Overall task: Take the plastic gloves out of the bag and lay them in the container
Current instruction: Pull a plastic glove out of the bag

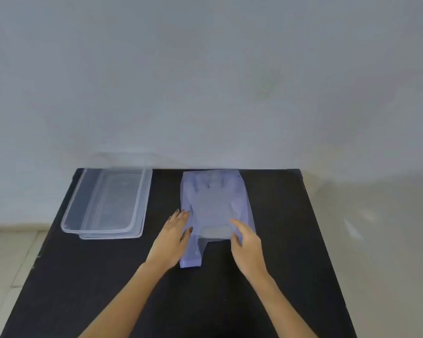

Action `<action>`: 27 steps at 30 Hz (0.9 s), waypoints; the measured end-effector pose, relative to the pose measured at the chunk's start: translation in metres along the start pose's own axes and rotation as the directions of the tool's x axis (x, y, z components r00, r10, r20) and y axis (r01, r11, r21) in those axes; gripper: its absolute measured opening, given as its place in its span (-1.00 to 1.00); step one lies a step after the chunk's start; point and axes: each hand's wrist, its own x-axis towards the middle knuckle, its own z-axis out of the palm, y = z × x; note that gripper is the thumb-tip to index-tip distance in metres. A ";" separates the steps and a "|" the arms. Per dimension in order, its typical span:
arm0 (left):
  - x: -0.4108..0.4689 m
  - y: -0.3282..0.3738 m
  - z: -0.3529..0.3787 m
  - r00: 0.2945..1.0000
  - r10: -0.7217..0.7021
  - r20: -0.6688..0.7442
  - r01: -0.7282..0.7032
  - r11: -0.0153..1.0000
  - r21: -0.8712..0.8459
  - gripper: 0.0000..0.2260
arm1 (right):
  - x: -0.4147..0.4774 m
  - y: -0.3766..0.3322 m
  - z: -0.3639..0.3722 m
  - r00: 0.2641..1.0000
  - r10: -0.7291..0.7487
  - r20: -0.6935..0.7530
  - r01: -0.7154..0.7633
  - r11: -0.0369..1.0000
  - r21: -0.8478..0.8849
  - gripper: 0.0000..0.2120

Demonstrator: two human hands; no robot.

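Observation:
A pale bluish see-through plastic bag (215, 206) lies flat on the black table, its handles toward me. Through it I make out the finger shapes of plastic gloves (209, 185) near its far end. My left hand (175, 236) rests flat on the bag's left edge, fingers apart, with the thumb on the plastic. My right hand (246, 242) is at the bag's near right corner, fingers curled over the right handle; whether it pinches the plastic is unclear. A clear rectangular container (142, 198) stands to the left of the bag with nothing visible in it.
The black table (279, 240) ends at a grey-white wall just behind the bag and container. The container appears to sit on its clear lid (110, 236). Pale floor shows past the table's left and right edges.

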 end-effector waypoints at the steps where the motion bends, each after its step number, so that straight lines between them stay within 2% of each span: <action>1: 0.003 -0.002 0.006 0.999 -0.024 0.026 0.024 1.000 -0.012 -0.53 | 0.003 0.003 0.002 1.000 0.021 0.022 -0.021 0.999 -0.025 -0.62; 5: 0.018 -0.016 0.033 0.990 -0.039 0.132 0.041 0.999 -0.010 -0.46 | 0.015 0.018 0.017 0.996 0.078 0.047 -0.073 0.992 -0.104 -0.65; 12: 0.027 -0.042 0.061 0.983 0.028 0.183 -0.078 0.959 0.273 -0.38 | 0.025 0.031 0.046 0.990 0.027 0.139 0.010 0.965 -0.261 -0.67; 20: 0.028 -0.066 0.066 0.968 0.059 0.246 -0.164 0.886 0.434 -0.38 | 0.025 0.032 0.070 0.994 -0.068 0.083 0.095 0.915 -0.391 -0.72; 23: 0.028 -0.070 0.067 0.966 0.071 0.249 -0.179 0.878 0.444 -0.36 | 0.027 0.034 0.074 0.989 -0.135 0.057 0.146 0.888 -0.437 -0.76; 27: 0.029 -0.074 0.064 0.966 0.082 0.244 -0.181 0.890 0.419 -0.34 | 0.032 0.036 0.077 0.950 -0.303 0.070 0.296 0.815 -0.498 -0.80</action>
